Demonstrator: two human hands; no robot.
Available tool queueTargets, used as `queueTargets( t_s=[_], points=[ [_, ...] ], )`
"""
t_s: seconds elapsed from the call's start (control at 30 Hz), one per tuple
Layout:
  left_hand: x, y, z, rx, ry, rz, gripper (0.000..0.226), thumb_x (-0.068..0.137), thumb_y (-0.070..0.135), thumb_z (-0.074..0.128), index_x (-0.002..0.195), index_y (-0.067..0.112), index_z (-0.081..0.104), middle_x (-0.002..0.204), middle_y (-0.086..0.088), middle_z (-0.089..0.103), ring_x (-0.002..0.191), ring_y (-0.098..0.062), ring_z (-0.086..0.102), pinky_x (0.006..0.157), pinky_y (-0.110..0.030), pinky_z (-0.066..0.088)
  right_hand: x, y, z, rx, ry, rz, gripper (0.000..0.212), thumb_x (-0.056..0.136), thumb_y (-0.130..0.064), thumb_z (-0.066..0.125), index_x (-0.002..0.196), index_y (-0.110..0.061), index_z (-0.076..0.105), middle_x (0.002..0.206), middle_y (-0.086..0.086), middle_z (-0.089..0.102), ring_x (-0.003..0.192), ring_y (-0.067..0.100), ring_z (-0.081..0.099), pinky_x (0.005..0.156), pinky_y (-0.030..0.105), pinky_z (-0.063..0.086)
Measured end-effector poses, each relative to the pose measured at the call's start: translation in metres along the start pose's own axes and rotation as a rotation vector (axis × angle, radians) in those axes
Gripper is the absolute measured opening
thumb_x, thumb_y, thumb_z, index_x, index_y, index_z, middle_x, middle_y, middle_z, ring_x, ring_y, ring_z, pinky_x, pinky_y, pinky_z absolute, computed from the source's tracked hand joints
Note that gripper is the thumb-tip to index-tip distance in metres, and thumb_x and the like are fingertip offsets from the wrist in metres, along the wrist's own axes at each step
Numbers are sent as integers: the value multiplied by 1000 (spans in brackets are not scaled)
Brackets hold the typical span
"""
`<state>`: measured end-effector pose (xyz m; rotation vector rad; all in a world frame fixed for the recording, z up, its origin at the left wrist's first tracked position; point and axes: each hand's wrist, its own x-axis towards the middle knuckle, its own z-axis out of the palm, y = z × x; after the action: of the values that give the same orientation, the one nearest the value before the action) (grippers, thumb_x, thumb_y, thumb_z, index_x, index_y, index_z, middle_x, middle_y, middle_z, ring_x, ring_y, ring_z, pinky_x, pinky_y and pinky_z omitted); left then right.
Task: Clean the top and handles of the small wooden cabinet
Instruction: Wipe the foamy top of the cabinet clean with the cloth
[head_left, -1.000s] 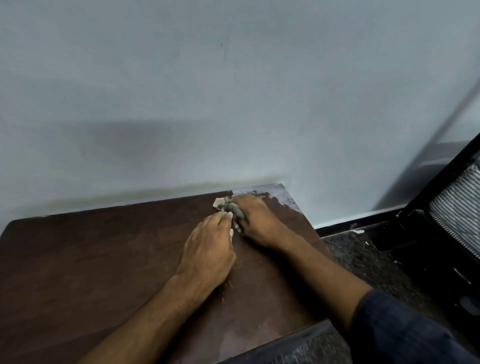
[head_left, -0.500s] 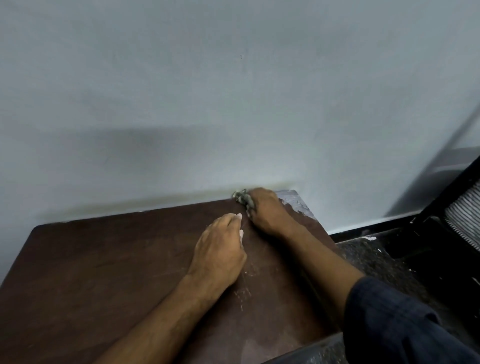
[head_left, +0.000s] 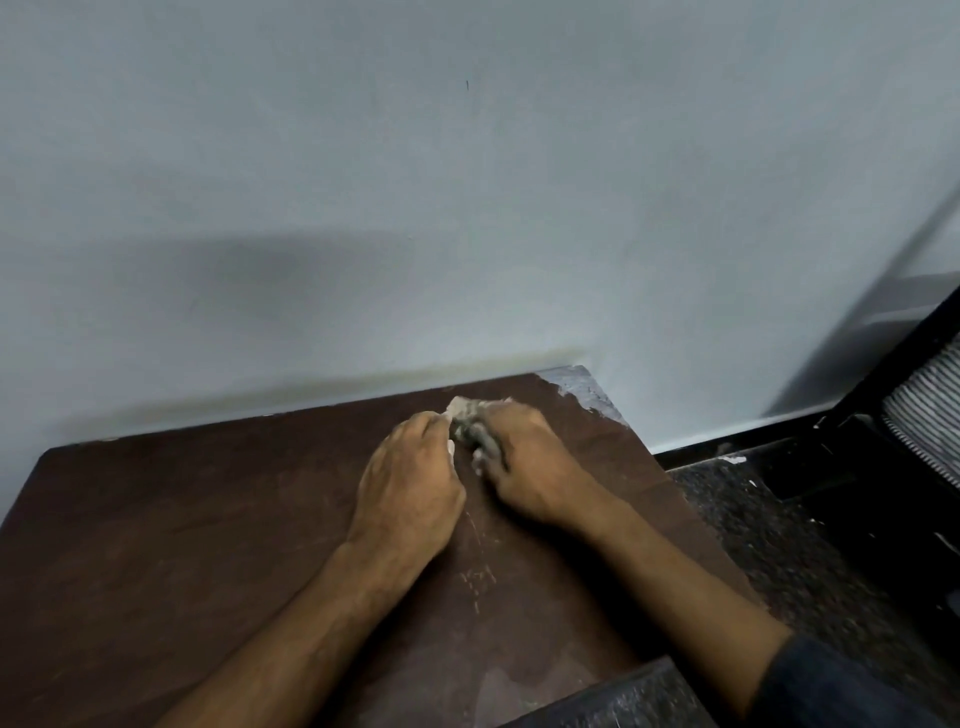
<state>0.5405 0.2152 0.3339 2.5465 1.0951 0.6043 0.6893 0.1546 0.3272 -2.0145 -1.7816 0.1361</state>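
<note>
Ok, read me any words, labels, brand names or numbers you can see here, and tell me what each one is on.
None: no readable text on the cabinet top, the wall, the cloth or the black striped object at right.
</note>
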Motion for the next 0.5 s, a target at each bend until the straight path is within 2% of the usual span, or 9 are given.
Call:
queueTargets(
  t_s=[0.07, 0.13, 0.2, 0.27, 0.4, 0.5],
  points=[
    [4, 2, 2, -25, -4, 6, 44, 96, 15, 46, 140, 11, 48, 137, -2, 53, 126, -19, 49, 106, -32, 39, -31, -10, 9, 22, -31, -144, 28, 96, -26, 54, 119, -12, 61, 129, 4, 58, 125, 20, 47, 118, 32, 28],
    [8, 7, 7, -46, -21, 26, 45, 97, 15, 45, 142, 11, 48, 138, -2, 53, 127, -18, 48, 107, -31, 38, -52, -9, 8, 25, -73, -279, 26, 97, -21, 52, 118, -10, 62, 126, 5, 60, 127, 17, 48, 119, 25, 24],
    [10, 13, 12, -67, -47, 69, 41, 98, 18, 45, 138, 13, 52, 135, 0, 56, 125, -18, 50, 105, -32, 40, -48, 9, -3, 24, -42, -300, 22, 95, -12, 55, 113, -9, 66, 122, 6, 66, 125, 17, 52, 116, 19, 25],
    [9, 20, 16, -92, -68, 117, 35, 100, 24, 44, 132, 16, 55, 129, 3, 58, 120, -16, 52, 101, -33, 43, -32, 35, -15, 25, 12, -182, 22, 92, -6, 57, 109, -9, 70, 117, 8, 70, 121, 20, 57, 110, 15, 29],
    [9, 33, 21, -98, -38, 188, 37, 99, 27, 46, 133, 18, 56, 131, 6, 58, 123, -12, 50, 103, -28, 40, 11, 80, -26, -51, 83, 82, 19, 95, -11, 56, 111, -10, 67, 113, 8, 69, 108, 26, 62, 93, 19, 38],
    [10, 40, 23, -71, -48, 209, 40, 99, 29, 46, 137, 19, 53, 135, 7, 55, 127, -10, 47, 105, -25, 37, 41, 92, -24, -108, 94, 212, 19, 97, -15, 55, 110, -4, 63, 113, 15, 66, 108, 32, 59, 94, 30, 38]
  ],
)
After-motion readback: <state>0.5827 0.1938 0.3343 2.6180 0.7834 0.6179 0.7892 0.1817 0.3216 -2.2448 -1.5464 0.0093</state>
